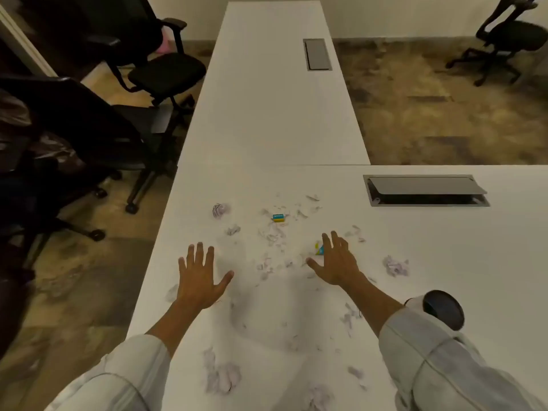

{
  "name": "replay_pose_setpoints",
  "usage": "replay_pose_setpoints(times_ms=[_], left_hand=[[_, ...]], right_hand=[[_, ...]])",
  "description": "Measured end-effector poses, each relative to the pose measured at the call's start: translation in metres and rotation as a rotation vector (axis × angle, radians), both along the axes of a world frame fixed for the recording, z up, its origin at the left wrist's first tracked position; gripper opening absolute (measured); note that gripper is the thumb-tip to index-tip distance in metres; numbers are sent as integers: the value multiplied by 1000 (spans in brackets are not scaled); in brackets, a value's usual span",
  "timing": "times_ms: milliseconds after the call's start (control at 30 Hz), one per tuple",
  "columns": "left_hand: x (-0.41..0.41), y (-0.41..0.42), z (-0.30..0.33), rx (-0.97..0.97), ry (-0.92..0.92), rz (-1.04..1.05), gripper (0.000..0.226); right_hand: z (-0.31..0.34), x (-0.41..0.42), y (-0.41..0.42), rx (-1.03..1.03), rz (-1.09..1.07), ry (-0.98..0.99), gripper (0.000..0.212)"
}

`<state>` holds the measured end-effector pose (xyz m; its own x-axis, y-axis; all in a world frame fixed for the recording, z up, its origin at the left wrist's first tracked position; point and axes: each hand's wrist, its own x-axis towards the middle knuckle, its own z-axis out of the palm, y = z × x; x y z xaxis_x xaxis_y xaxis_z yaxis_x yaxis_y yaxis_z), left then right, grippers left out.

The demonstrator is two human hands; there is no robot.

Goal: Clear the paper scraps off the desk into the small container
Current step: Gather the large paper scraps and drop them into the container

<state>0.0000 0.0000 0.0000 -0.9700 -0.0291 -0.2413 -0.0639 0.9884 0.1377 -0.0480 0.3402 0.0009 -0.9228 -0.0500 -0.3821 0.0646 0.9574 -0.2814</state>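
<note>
Torn paper scraps (274, 235) lie scattered over the near part of the white desk (267, 129). Crumpled paper balls sit at the left (220, 209), at the right (396, 266) and near the front edge (226, 378). A blue-and-yellow scrap (278, 217) lies among them, and another (319, 249) shows beside my right hand. My left hand (199, 277) hovers flat with fingers spread, holding nothing. My right hand (336, 261) is also spread and holds nothing. A small dark round container (443, 308) stands by my right sleeve, partly hidden by it.
A grey cable hatch (425, 190) is set in the desk at the right, another (317, 54) farther back. Black office chairs (142, 72) crowd the desk's left side; one more (510, 40) stands at the far right.
</note>
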Motion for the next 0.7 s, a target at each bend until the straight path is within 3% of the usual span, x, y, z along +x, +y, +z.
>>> replay_pose_setpoints(times_ms=[233, 400, 567, 700], left_hand=[[31, -40, -22, -48, -167, 201, 105], [46, -50, -40, 47, -278, 368, 101], [47, -41, -50, 116, -267, 323, 86], [54, -29, -57, 110, -265, 249, 77]], right_hand=[[-23, -7, -29, -57, -52, -133, 102], [-42, 0, -72, -76, 31, -123, 97], [-50, 6, -128, -31, 210, -81, 86], [-56, 17, -152, 30, 342, -12, 61]])
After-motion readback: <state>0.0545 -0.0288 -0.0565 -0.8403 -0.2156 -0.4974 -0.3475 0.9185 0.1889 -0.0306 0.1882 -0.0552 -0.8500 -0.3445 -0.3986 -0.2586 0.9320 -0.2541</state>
